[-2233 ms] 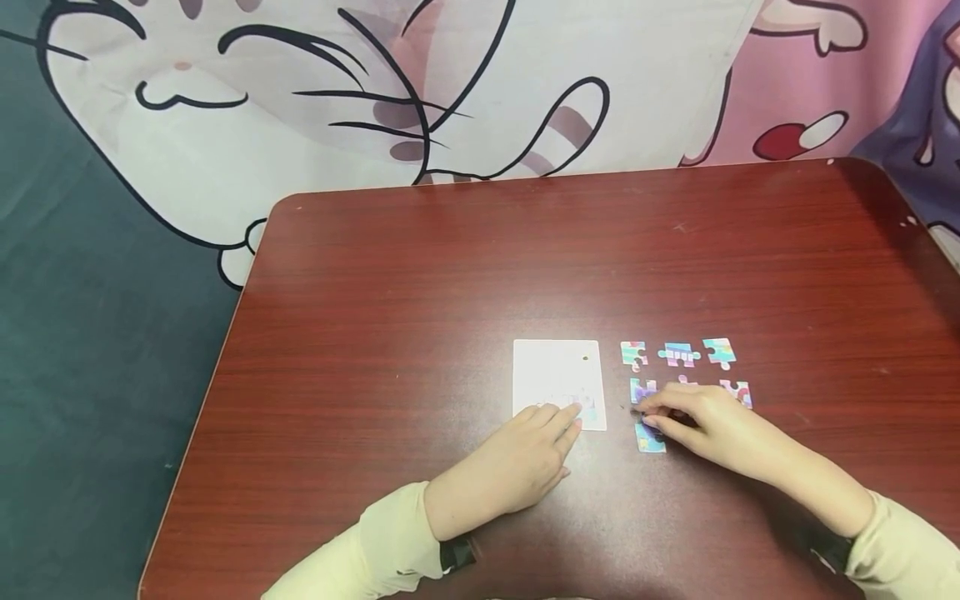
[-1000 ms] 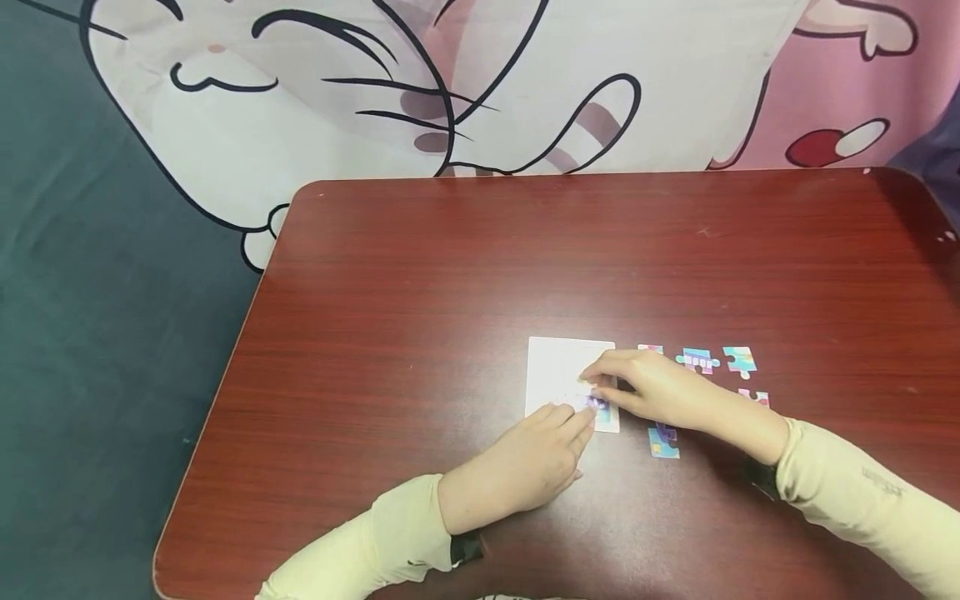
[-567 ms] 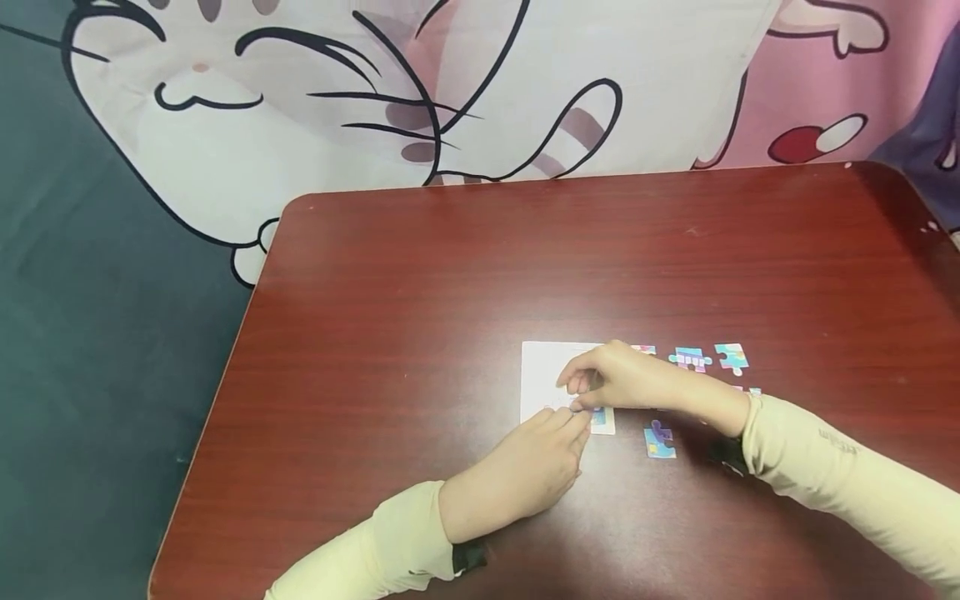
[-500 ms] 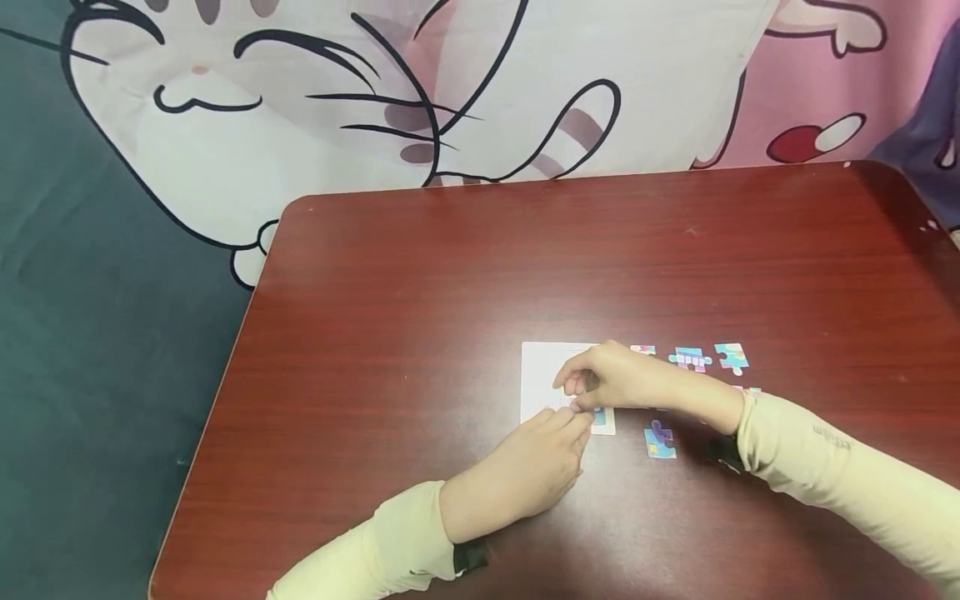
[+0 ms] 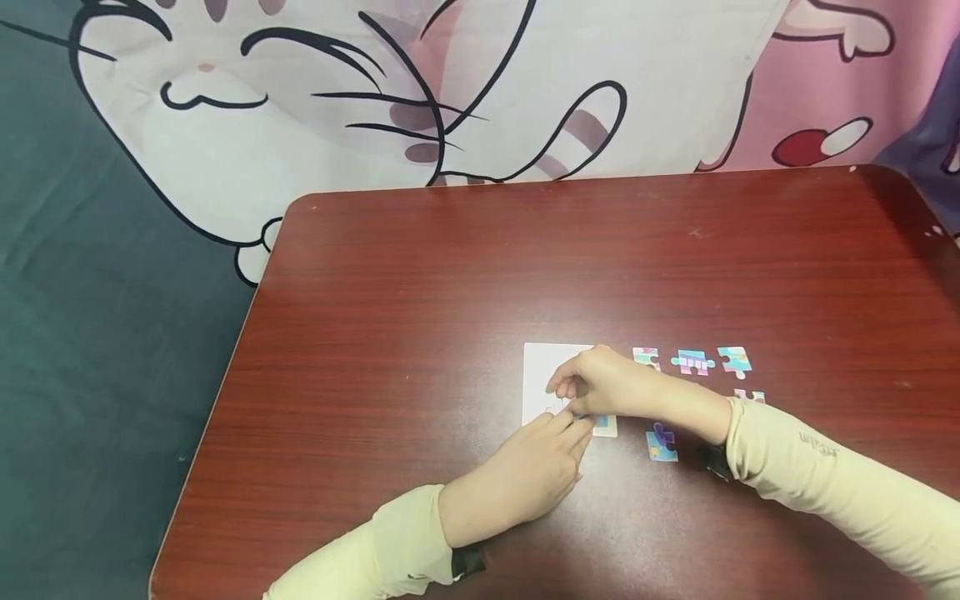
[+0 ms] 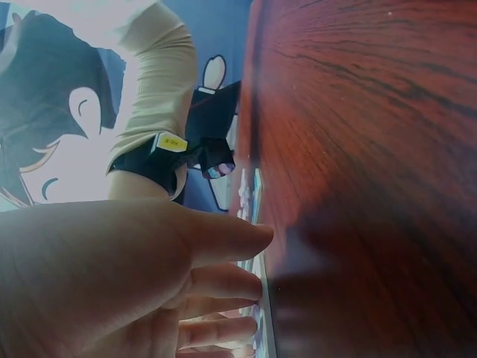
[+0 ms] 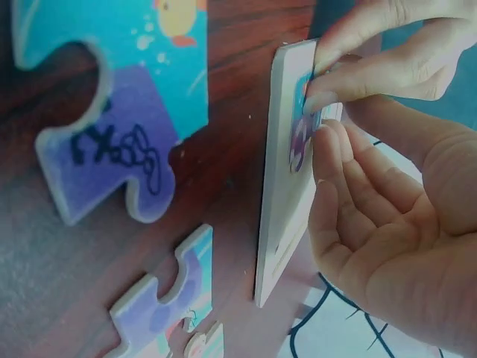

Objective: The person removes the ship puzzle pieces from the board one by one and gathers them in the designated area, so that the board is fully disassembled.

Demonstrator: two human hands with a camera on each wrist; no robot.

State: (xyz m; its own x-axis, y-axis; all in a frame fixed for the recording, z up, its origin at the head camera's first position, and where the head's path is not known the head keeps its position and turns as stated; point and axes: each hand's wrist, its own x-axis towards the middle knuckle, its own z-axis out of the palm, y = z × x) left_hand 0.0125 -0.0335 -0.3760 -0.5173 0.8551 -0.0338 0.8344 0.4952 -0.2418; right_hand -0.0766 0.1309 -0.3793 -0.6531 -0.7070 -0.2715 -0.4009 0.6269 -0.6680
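Note:
A white puzzle board [image 5: 542, 367] lies flat on the table. In the right wrist view, a blue and purple jigsaw piece [image 7: 301, 145] lies on the board [image 7: 279, 224]. My left hand [image 5: 525, 471] rests at the board's near edge, with its extended fingertips [image 7: 322, 98] on the piece. My right hand [image 5: 607, 383] is over the board, thumb and index bent close together beside the left fingertips. It seems to pinch a small jigsaw piece there, mostly hidden by the fingers. In the left wrist view, my left hand [image 6: 149, 276] has its fingers extended toward the board.
Right of the board lie loose jigsaw pieces: a blue-purple one [image 5: 662, 443] near me, and others farther off, among them a wide one [image 5: 692, 362] and a corner one [image 5: 735, 360]. My right forearm covers some. Brown table [image 5: 420, 275]; cartoon cloth [image 5: 300, 150] hangs behind.
My right hand has moved left from the loose pieces to the board, then slightly farther left beside the left fingertips. The left hand has stayed at the board's near edge.

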